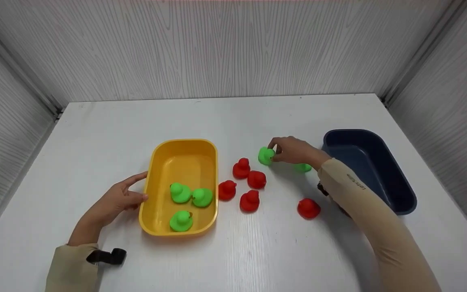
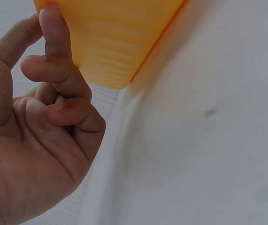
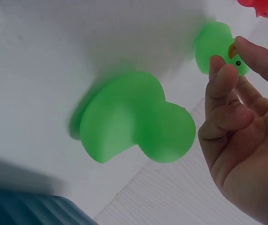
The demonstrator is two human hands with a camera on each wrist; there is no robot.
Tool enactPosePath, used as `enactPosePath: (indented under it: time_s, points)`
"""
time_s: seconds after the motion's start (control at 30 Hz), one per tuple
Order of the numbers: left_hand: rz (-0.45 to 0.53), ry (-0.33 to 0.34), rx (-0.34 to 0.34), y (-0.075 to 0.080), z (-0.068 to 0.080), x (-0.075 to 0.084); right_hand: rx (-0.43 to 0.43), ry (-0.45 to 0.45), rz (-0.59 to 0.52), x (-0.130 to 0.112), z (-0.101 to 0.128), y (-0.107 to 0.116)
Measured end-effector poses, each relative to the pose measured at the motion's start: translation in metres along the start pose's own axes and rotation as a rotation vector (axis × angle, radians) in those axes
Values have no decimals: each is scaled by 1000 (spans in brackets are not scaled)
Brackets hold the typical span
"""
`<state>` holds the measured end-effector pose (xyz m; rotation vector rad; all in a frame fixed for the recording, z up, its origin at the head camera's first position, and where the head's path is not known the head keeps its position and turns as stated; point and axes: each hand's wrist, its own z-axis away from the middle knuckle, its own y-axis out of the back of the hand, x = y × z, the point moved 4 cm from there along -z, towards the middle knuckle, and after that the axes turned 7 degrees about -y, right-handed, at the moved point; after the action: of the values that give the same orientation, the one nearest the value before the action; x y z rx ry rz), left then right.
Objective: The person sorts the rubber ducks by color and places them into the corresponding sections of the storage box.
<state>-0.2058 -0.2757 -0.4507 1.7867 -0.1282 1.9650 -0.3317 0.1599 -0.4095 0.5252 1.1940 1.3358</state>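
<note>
- Thumb and fingers of our right hand (image 1: 296, 150) pinch the head of a bright green, round-bodied, rubbery-looking duck (image 1: 263, 156); in the head view it lies between eight and nine o'clock from that hand, on the flat white table (image 1: 95, 134) or just above it, we cannot tell which.
- Our right hand is much the nearer; from our left hand (image 1: 118, 202) the duck lies well apart, between two and three o'clock.
- Its head points to about four o'clock, and its stubby long axis runs roughly ten to four; our fingers hide part of it.
- Our left hand touches the outer left side of a yellow, rounded-rectangular plastic tray (image 1: 183, 166) with loosely spread fingertips.
- From the duck, that tray sits between eight and nine o'clock, its long axis running twelve to six.
</note>
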Motion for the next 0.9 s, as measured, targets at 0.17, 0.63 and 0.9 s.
enactPosePath:
  time_s: [0.17, 0.63, 0.9]
  points:
    - [-13, 5, -2, 0, 0, 3, -1, 25, -117, 1, 5, 5]
    - [-33, 22, 0, 1, -2, 4, 60, 85, -338, -15, 24, 17]
    - [0, -3, -4, 1, 0, 1, 33, 183, -381, -44, 24, 14]
